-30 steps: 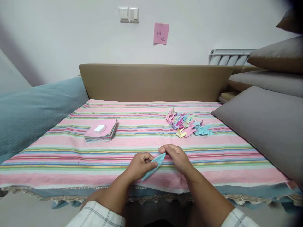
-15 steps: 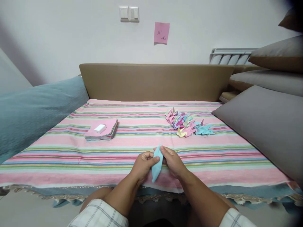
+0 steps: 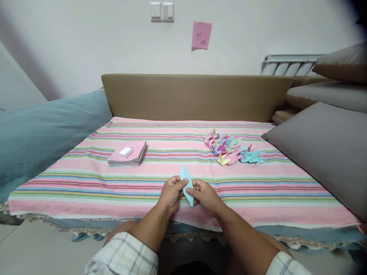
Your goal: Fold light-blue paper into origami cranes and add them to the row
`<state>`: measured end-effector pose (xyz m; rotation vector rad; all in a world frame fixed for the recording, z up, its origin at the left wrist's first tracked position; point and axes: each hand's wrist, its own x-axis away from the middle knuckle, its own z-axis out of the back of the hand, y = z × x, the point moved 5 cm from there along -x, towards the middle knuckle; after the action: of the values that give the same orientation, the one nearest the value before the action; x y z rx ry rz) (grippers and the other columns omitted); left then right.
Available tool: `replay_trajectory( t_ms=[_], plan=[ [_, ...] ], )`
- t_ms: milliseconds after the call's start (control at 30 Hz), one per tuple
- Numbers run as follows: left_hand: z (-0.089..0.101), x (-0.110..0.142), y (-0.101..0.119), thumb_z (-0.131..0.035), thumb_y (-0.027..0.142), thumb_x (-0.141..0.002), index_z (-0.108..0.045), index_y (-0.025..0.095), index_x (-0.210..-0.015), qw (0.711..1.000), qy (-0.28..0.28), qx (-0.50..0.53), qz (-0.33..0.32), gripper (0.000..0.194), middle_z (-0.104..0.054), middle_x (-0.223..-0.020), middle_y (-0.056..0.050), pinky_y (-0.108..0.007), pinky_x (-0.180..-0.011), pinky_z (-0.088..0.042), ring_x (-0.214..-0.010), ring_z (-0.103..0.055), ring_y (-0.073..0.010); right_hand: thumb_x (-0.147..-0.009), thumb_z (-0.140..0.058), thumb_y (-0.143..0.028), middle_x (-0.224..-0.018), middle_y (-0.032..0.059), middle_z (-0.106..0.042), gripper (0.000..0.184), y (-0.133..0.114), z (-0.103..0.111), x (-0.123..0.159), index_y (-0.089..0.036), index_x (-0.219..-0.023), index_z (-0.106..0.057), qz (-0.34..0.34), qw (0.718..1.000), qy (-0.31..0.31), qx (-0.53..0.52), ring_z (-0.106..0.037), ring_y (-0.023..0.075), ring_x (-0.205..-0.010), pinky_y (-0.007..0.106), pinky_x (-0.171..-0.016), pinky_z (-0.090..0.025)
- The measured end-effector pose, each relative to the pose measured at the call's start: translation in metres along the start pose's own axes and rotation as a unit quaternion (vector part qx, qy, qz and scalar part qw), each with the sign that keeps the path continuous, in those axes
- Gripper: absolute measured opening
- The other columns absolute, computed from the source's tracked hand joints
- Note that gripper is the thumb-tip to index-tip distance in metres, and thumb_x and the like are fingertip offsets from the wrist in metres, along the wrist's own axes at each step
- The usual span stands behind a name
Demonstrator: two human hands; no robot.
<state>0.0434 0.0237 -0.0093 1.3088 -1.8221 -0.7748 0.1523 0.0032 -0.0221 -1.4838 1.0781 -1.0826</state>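
Note:
A narrow piece of folded light-blue paper [image 3: 185, 176] is held between both hands, pointed at its top and bottom. My left hand [image 3: 171, 193] pinches its left side, thumb lying on the front face. From the right, my right hand [image 3: 205, 195] grips the lower part, its thumb pressed on the paper. The fingers behind the paper are partly hidden. Beyond my right hand lies a cluster of folded paper cranes [image 3: 229, 149] in pink, purple, yellow, green and blue.
On the left, a stack of coloured square paper [image 3: 137, 152] bears a small white box-shaped object [image 3: 125, 152]. A striped cloth [image 3: 86, 179] covers the seat. Grey cushions [image 3: 321, 152] pile up at the right, a blue-covered armrest [image 3: 57, 122] stands left, and a brown backrest [image 3: 195, 97] is behind.
The blue paper has tilted the other way, its top now leaning left. My right hand has shifted from the paper's top edge to its lower part. The camera view has moved slightly.

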Motion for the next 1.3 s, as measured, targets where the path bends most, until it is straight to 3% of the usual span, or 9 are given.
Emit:
replay_trajectory(
  t_ms=[233, 333, 433, 567, 733, 967, 1100, 1300],
  plan=[
    [0.001, 0.0, 0.004, -0.082, 0.031, -0.051, -0.052, 0.015, -0.062, 1.0, -0.007, 0.0, -0.017, 0.036, -0.056, -0.049, 0.005, -0.018, -0.041, -0.037, -0.041, -0.049, -0.007, -0.071, -0.063, -0.052, -0.066, 0.0007, -0.062, 0.038, 0.0, -0.007, 0.006, -0.015, -0.078, -0.059, -0.051, 0.995, -0.054, 0.058, -0.052, 0.0094, -0.051, 0.023, -0.049, -0.039],
    [0.001, 0.0, 0.005, -0.083, 0.031, -0.05, -0.054, 0.014, -0.061, 1.0, -0.012, -0.01, -0.016, 0.035, -0.058, -0.051, 0.004, -0.018, -0.044, -0.039, -0.043, -0.05, -0.0071, -0.071, -0.064, -0.05, -0.069, 0.001, -0.062, 0.036, -0.008, -0.003, 0.004, -0.015, -0.078, -0.061, 0.013, 0.996, -0.039, 0.074, -0.054, 0.0116, -0.061, 0.025, -0.059, -0.041],
    [0.0, 0.001, 0.005, -0.084, 0.029, -0.047, -0.058, 0.013, -0.062, 0.998, -0.015, -0.051, -0.025, 0.034, -0.06, -0.053, 0.003, -0.018, -0.048, -0.039, -0.046, -0.051, -0.0068, -0.07, -0.066, -0.05, -0.076, 0.0004, -0.062, 0.034, -0.016, 0.006, 0.001, -0.018, -0.081, -0.06, 0.075, 0.997, 0.026, 0.014, -0.055, 0.0136, -0.07, 0.027, -0.068, -0.043],
    [-0.004, 0.003, 0.004, -0.085, 0.031, -0.045, -0.061, 0.012, -0.061, 0.994, -0.036, -0.097, -0.028, 0.035, -0.061, -0.054, 0.002, -0.018, -0.051, -0.038, -0.048, -0.051, -0.0069, -0.065, -0.07, -0.051, -0.067, -0.0018, -0.057, 0.035, -0.016, 0.012, 0.0, -0.019, -0.073, -0.057, 0.081, 0.994, 0.069, -0.033, -0.05, 0.0124, -0.063, 0.025, -0.061, -0.041],
    [-0.008, 0.006, 0.003, -0.084, 0.035, -0.049, -0.059, 0.013, -0.061, 0.994, -0.061, -0.091, -0.019, 0.035, -0.059, -0.053, 0.002, -0.018, -0.05, -0.035, -0.048, -0.048, -0.006, -0.061, -0.073, -0.051, -0.055, -0.0056, -0.048, 0.038, -0.015, 0.012, 0.0, -0.019, -0.064, -0.053, 0.057, 0.994, 0.068, -0.069, -0.041, 0.0086, -0.052, 0.023, -0.054, -0.035],
    [-0.008, 0.006, 0.003, -0.082, 0.038, -0.051, -0.059, 0.013, -0.06, 0.977, -0.091, -0.188, -0.048, 0.035, -0.054, -0.052, 0.004, -0.018, -0.05, -0.033, -0.048, -0.044, -0.0059, -0.062, -0.074, -0.047, -0.07, -0.0019, -0.057, 0.037, -0.019, 0.01, 0.002, -0.019, -0.08, -0.059, 0.073, 0.992, 0.048, -0.094, -0.05, 0.0115, -0.064, 0.024, -0.062, -0.04],
    [-0.008, 0.007, 0.002, -0.079, 0.039, -0.053, -0.057, 0.013, -0.055, 0.959, -0.097, -0.254, -0.075, 0.035, -0.049, -0.05, 0.005, -0.019, -0.048, -0.029, -0.047, -0.04, -0.0054, -0.06, -0.074, -0.05, -0.062, -0.0023, -0.055, 0.037, -0.018, 0.012, 0.001, -0.017, -0.065, -0.057, 0.067, 0.994, 0.063, -0.056, -0.047, 0.0113, -0.06, 0.024, -0.059, -0.038],
    [-0.012, 0.01, 0.003, -0.077, 0.041, -0.057, -0.059, 0.013, -0.06, 0.957, -0.145, -0.244, -0.055, 0.033, -0.051, -0.054, 0.003, -0.019, -0.052, -0.033, -0.051, -0.043, -0.0068, -0.057, -0.075, -0.052, -0.055, -0.0042, -0.05, 0.042, -0.016, 0.013, 0.002, -0.017, -0.06, -0.052, 0.049, 0.992, 0.067, -0.099, -0.042, 0.009, -0.053, 0.023, -0.053, -0.034]
  ],
)
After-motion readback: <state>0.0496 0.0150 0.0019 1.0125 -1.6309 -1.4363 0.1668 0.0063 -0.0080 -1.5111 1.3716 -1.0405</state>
